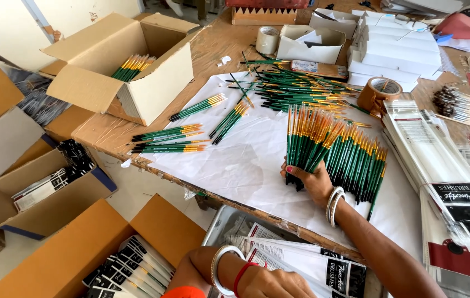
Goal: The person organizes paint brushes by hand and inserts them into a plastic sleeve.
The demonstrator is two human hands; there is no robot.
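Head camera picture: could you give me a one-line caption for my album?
Right hand grips a fan of green brushes over white paper; left hand rests on packets.

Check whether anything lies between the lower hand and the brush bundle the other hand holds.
The right hand grips a fanned bundle of green brushes upright on the white paper. The left hand rests on the printed packets at the table's near edge. Between them is only bare paper and the table edge; nothing visible blocks the way.

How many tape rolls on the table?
2. A brown tape roll stands right of the loose brush pile; a pale tape roll sits at the far edge, left of the open white box. Clutter may hide others.
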